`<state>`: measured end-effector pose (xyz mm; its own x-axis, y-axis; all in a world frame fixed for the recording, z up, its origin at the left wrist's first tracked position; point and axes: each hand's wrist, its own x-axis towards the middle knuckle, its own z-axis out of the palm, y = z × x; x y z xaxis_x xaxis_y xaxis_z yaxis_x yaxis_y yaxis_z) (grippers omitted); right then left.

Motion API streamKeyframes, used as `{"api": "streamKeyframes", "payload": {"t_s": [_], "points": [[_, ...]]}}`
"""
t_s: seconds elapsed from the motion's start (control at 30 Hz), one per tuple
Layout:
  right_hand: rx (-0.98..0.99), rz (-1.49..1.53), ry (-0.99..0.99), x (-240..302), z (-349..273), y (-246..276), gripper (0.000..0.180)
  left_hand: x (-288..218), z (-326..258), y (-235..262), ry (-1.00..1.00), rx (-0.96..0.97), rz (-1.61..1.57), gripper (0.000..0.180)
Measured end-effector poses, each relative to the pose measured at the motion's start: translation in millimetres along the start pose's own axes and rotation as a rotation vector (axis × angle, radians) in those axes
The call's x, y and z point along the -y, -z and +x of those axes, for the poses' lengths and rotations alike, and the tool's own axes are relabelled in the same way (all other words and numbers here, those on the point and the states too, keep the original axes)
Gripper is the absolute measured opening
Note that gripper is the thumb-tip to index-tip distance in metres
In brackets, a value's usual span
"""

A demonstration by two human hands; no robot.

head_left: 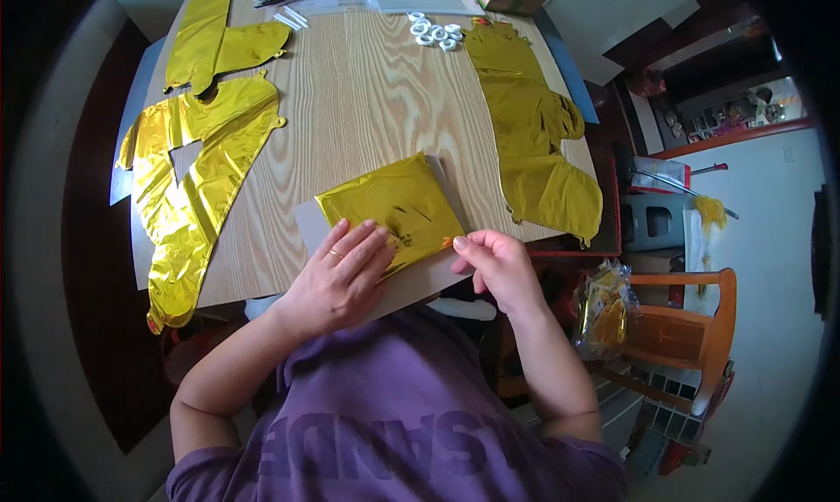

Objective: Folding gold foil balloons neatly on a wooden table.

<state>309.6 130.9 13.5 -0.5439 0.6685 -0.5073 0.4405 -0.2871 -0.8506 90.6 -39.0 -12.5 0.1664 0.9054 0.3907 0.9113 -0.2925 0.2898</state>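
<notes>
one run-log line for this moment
left hand: rests on folded gold foil | right hand: fingertips at foil's near-right corner | foil: on grey board

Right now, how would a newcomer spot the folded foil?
Start at the wood-grain table; at its near edge lies a grey board. On it, under the left hand, is the gold packet: compact and four-sided, unlike the spread-out foil pieces nearby.

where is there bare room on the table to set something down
The middle of the table, between the two left gold foils, the right foil, the white rings and the folded foil. A smaller patch lies between the lower left foil and the left hand. Crowded around the folded foil and along the far edge.
</notes>
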Motion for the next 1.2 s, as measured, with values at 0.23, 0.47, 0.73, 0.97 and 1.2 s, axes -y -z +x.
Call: {"api": "streamKeyframes", "payload": {"t_s": [0.23,0.47,0.73,0.97,1.2], "points": [[0.068,0.167,-0.179,14,12,4,0.039,6,-7,3,-0.138,-0.025,0.003,0.042],[0.079,0.107,-0.195,23,24,-1,0.039,4,-10,11,-0.135,-0.068,0.02,0.039],[0.134,0.048,-0.226,31,27,-2,0.038,6,-21,7,-0.037,-0.101,0.049,0.036],[0.196,0.108,-0.334,37,34,-5,0.042,8,-25,13,-0.072,-0.199,0.085,0.032],[0.197,0.002,-0.32,40,35,-15,0.042,6,-28,19,-0.045,-0.261,0.176,0.03]]}}
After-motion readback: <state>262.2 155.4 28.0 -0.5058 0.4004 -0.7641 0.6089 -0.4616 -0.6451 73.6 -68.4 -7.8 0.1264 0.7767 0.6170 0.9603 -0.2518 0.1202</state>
